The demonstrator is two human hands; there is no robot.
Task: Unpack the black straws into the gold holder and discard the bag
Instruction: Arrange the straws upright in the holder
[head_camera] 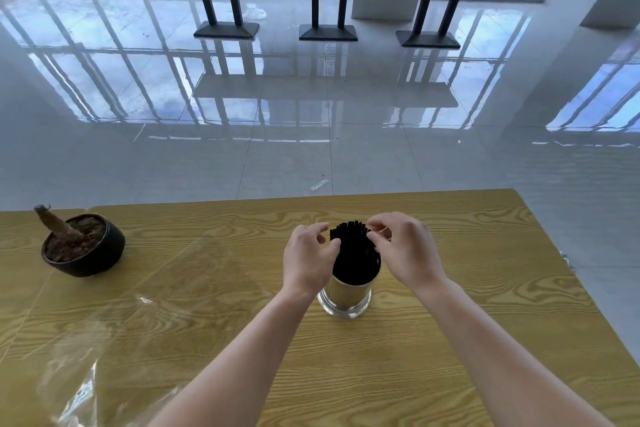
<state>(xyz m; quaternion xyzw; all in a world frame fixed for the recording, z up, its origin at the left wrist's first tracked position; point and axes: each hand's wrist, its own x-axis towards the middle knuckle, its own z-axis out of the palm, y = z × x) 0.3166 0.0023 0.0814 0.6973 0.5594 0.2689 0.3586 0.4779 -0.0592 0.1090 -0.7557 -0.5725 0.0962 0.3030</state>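
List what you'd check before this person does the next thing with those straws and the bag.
1. Straws inside the holder: ok.
2. Holder upright on the table: ok.
3. Rubber band off the bundle: cannot tell; right hand pinches it beside the tips.
4. Left hand steadying the straws: ok.
5. Bag discarded: not ok; it lies on the table, near left.

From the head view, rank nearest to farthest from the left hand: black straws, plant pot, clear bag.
1. black straws, at the left hand's fingertips, in the gold holder.
2. plant pot, far left.
3. clear bag, near left corner.
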